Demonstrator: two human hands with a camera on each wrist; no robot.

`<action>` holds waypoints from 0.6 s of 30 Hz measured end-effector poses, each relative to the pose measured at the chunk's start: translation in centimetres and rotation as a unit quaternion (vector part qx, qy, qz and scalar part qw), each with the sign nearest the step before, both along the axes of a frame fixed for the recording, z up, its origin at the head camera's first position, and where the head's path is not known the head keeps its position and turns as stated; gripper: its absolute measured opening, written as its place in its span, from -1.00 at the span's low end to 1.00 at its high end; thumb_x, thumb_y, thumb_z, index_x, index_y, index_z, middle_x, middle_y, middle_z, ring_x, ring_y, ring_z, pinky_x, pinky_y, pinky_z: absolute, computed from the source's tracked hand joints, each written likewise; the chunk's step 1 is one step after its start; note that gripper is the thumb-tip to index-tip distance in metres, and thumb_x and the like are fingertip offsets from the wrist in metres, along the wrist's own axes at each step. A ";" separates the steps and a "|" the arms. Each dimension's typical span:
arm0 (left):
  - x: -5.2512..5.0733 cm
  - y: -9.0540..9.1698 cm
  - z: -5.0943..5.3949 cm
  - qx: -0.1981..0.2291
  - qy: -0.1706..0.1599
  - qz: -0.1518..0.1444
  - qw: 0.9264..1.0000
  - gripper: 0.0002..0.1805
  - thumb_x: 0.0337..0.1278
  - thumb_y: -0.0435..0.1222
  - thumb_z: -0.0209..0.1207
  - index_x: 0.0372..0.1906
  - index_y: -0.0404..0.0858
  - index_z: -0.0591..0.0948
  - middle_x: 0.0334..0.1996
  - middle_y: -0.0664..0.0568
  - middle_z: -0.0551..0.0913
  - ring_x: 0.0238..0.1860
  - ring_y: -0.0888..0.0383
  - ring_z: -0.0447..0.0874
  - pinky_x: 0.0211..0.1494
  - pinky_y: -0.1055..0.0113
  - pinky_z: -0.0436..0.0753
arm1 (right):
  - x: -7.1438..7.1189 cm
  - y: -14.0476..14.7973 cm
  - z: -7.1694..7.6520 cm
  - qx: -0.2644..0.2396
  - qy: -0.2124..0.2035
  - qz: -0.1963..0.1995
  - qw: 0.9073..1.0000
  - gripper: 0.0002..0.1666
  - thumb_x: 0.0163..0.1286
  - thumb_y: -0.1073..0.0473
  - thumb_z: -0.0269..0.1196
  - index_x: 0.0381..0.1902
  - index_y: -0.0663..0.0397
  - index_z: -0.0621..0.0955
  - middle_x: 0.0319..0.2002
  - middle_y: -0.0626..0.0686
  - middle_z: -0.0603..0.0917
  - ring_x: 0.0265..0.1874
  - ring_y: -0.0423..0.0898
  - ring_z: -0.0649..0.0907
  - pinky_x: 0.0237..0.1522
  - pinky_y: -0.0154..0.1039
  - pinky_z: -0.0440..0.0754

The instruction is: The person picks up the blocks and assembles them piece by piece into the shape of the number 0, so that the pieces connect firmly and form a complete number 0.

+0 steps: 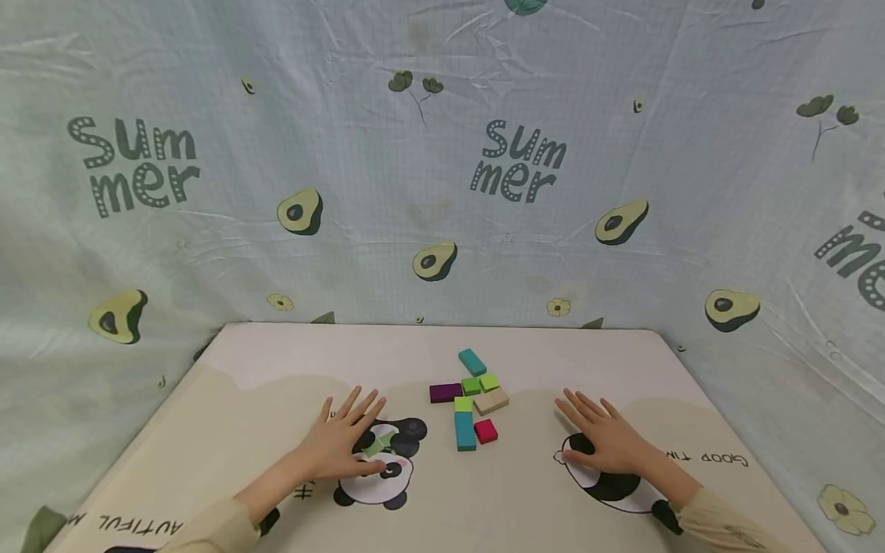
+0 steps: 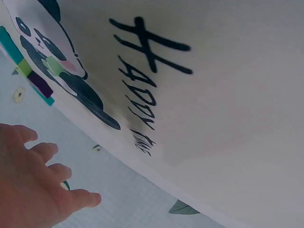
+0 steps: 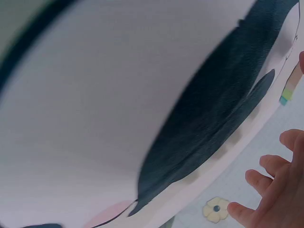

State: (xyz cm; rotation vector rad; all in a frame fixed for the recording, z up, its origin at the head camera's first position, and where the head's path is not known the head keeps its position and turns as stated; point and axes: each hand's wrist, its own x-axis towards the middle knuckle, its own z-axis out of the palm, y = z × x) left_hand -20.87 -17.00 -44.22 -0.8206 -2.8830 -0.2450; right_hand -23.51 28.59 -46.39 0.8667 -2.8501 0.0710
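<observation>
Wooden blocks lie in a loose group at the middle of the table. A purple block (image 1: 445, 393) is at the group's left, beside a green cube (image 1: 471, 386) and a lime cube (image 1: 488, 382). A teal block (image 1: 472, 362) lies farthest back, and a beige block (image 1: 492, 402) sits at the right. Nearest the front are another teal block (image 1: 465, 432), touching a second lime cube (image 1: 463, 404), and a red block (image 1: 486, 431). My left hand (image 1: 339, 444) is spread left of the blocks, holding nothing. To their right, my right hand (image 1: 607, 439) is likewise spread and holds nothing.
The pale table (image 1: 276, 361) carries printed pandas and lettering. A printed panda (image 1: 376, 488) is beside the left hand; another panda (image 1: 615, 488) lies partly under the right hand. Behind the table's far edge hangs a curtain (image 1: 359, 169) with avocado prints.
</observation>
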 end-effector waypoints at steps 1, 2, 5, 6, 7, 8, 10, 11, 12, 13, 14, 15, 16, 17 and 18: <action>-0.1 0.2 0.0 -0.002 0.000 -0.006 1.000 0.00 -0.24 0.27 0.12 0.32 -0.20 0.17 0.34 -0.10 0.16 0.35 -0.20 0.01 0.17 -0.34 0.02 | -0.1 -0.2 0.1 0.001 -0.004 0.000 1.000 -0.06 0.09 -0.35 0.10 0.32 0.03 0.21 0.32 0.18 0.21 0.28 0.16 0.24 0.14 0.27 0.13; -0.1 0.4 -0.1 -0.004 -0.003 -0.010 1.000 0.01 -0.24 0.27 0.11 0.33 -0.20 0.16 0.34 -0.10 0.15 0.36 -0.19 0.00 0.18 -0.33 0.02 | -0.1 -0.4 0.2 0.002 -0.007 0.002 1.000 -0.05 0.09 -0.35 0.11 0.32 0.03 0.21 0.32 0.18 0.21 0.28 0.16 0.24 0.15 0.27 0.12; -0.2 1.1 0.1 -0.003 -0.005 -0.023 1.000 0.00 -0.21 0.27 0.11 0.34 -0.18 0.15 0.35 -0.09 0.13 0.36 -0.17 -0.02 0.19 -0.32 0.00 | -0.3 -0.9 0.2 0.002 -0.011 0.008 1.000 -0.05 0.09 -0.35 0.10 0.32 0.03 0.20 0.32 0.16 0.21 0.29 0.15 0.22 0.15 0.28 0.11; -0.2 1.4 0.2 -0.002 -0.006 -0.026 1.000 -0.01 -0.20 0.26 0.11 0.34 -0.17 0.13 0.36 -0.08 0.12 0.37 -0.16 -0.03 0.20 -0.31 -0.02 | -0.4 -1.0 0.2 0.002 -0.009 0.012 1.000 -0.06 0.10 -0.34 0.11 0.32 0.03 0.21 0.32 0.16 0.22 0.29 0.15 0.23 0.15 0.28 0.10; -0.3 1.6 0.2 0.000 -0.004 -0.030 1.000 -0.02 -0.19 0.26 0.11 0.34 -0.17 0.13 0.36 -0.08 0.12 0.37 -0.16 -0.03 0.20 -0.31 -0.02 | -0.5 -1.1 0.2 0.002 -0.003 0.018 1.000 -0.07 0.10 -0.34 0.11 0.31 0.04 0.22 0.31 0.15 0.23 0.28 0.15 0.24 0.15 0.28 0.11; -0.3 1.8 0.2 -0.001 -0.003 -0.032 0.999 -0.02 -0.18 0.25 0.10 0.35 -0.15 0.13 0.36 -0.07 0.12 0.37 -0.15 -0.04 0.21 -0.30 -0.02 | -0.6 -1.2 0.2 0.003 0.002 0.023 1.000 -0.08 0.10 -0.33 0.12 0.31 0.04 0.22 0.31 0.15 0.24 0.28 0.15 0.24 0.14 0.28 0.12; -0.5 2.2 0.2 -0.001 0.001 -0.040 0.999 -0.04 -0.16 0.24 0.10 0.35 -0.14 0.12 0.35 -0.07 0.13 0.37 -0.14 -0.03 0.21 -0.29 -0.02 | -0.7 -1.5 0.2 0.004 0.011 0.034 0.999 -0.09 0.11 -0.31 0.13 0.30 0.05 0.23 0.30 0.13 0.26 0.28 0.14 0.25 0.14 0.28 0.12; -0.5 2.4 0.2 -0.001 0.000 -0.043 0.999 -0.05 -0.15 0.24 0.09 0.35 -0.13 0.12 0.35 -0.07 0.13 0.38 -0.13 -0.03 0.22 -0.29 -0.01 | -0.8 -1.6 0.2 0.006 0.017 0.040 0.999 -0.10 0.11 -0.30 0.13 0.30 0.06 0.24 0.30 0.12 0.27 0.27 0.14 0.26 0.14 0.27 0.13; -0.6 2.5 0.2 -0.001 -0.003 -0.046 0.999 -0.06 -0.14 0.23 0.09 0.35 -0.13 0.12 0.36 -0.07 0.13 0.38 -0.13 -0.03 0.22 -0.28 -0.01 | -0.9 -1.8 0.2 0.006 0.022 0.045 0.999 -0.11 0.11 -0.29 0.14 0.29 0.07 0.25 0.29 0.12 0.29 0.27 0.13 0.27 0.14 0.26 0.13; -0.7 2.7 0.3 0.000 -0.003 -0.050 0.999 -0.06 -0.14 0.22 0.10 0.35 -0.13 0.12 0.35 -0.07 0.13 0.37 -0.13 -0.02 0.22 -0.28 0.00 | -1.0 -2.0 0.2 0.007 0.028 0.050 0.998 -0.11 0.11 -0.28 0.14 0.29 0.07 0.26 0.28 0.11 0.30 0.27 0.13 0.28 0.14 0.25 0.14; -0.8 2.9 0.3 -0.001 -0.006 -0.054 0.999 -0.07 -0.13 0.22 0.10 0.35 -0.13 0.12 0.35 -0.07 0.13 0.37 -0.13 -0.01 0.22 -0.28 0.01 | -1.1 -2.1 0.3 0.007 0.031 0.056 0.998 -0.12 0.11 -0.27 0.15 0.28 0.08 0.27 0.28 0.11 0.31 0.26 0.12 0.28 0.15 0.24 0.14; -0.9 3.1 0.3 0.000 -0.007 -0.059 0.998 -0.07 -0.13 0.21 0.10 0.35 -0.13 0.12 0.35 -0.07 0.14 0.37 -0.13 0.00 0.21 -0.28 0.02 | -1.2 -2.3 0.3 0.007 0.034 0.062 0.997 -0.13 0.11 -0.26 0.16 0.28 0.08 0.27 0.27 0.11 0.32 0.26 0.12 0.29 0.15 0.24 0.15; -1.0 3.3 0.3 0.001 -0.010 -0.062 0.998 -0.07 -0.13 0.21 0.10 0.35 -0.13 0.12 0.35 -0.07 0.14 0.37 -0.12 0.00 0.22 -0.28 0.02 | -1.3 -2.5 0.4 0.009 0.037 0.067 0.997 -0.14 0.11 -0.25 0.16 0.28 0.08 0.28 0.27 0.11 0.33 0.26 0.11 0.30 0.15 0.23 0.15; -1.1 3.4 0.3 0.001 -0.012 -0.066 0.998 -0.08 -0.12 0.20 0.10 0.35 -0.14 0.13 0.35 -0.07 0.14 0.37 -0.12 0.00 0.22 -0.28 0.02 | -1.4 -2.7 0.5 0.013 0.041 0.071 0.997 -0.14 0.11 -0.25 0.16 0.27 0.08 0.28 0.26 0.10 0.34 0.25 0.11 0.31 0.15 0.23 0.16; -1.2 3.6 0.3 0.001 -0.014 -0.070 0.997 -0.08 -0.12 0.20 0.10 0.35 -0.14 0.13 0.35 -0.07 0.15 0.37 -0.12 0.00 0.21 -0.29 0.02 | -1.5 -2.9 0.6 0.015 0.042 0.075 0.996 -0.15 0.12 -0.24 0.16 0.27 0.07 0.29 0.26 0.10 0.34 0.25 0.10 0.31 0.15 0.22 0.16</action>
